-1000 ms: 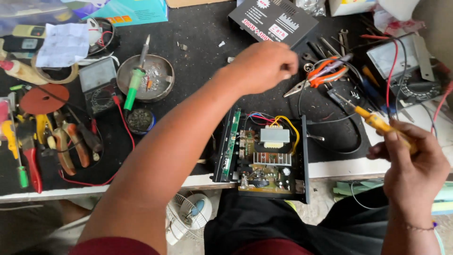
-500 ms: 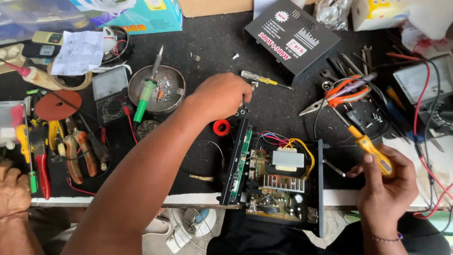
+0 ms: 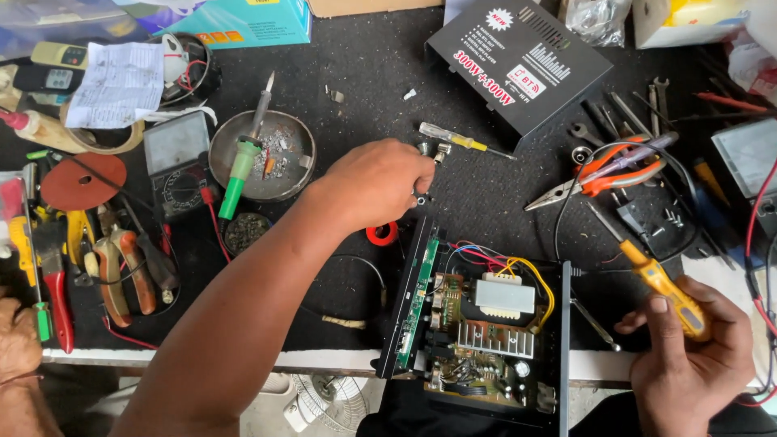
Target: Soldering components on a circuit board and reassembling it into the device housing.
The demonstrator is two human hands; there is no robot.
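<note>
1. The left hand point(image 3: 376, 182) reaches across the middle of the workbench point(image 3: 364, 73), fingers pinched narrow over small metal parts point(image 3: 431, 150); whether it grips one I cannot tell.
2. These parts lie just beside a clear-handled screwdriver point(image 3: 461, 142), near the lidded black box point(image 3: 518, 61) at the far edge.
3. The right hand point(image 3: 688, 364) is closed around a yellow-handled screwdriver point(image 3: 664, 283) at the front right corner.
4. Between the hands, at the front edge, sits the open amplifier chassis point(image 3: 477, 324).
5. The parts look light, hard and slippery, best pinched by fingertips; the chassis boards and wires seem fragile, so hold its metal walls.
6. The chassis' near end is cut off, and the fingertips hide the parts beneath.
</note>
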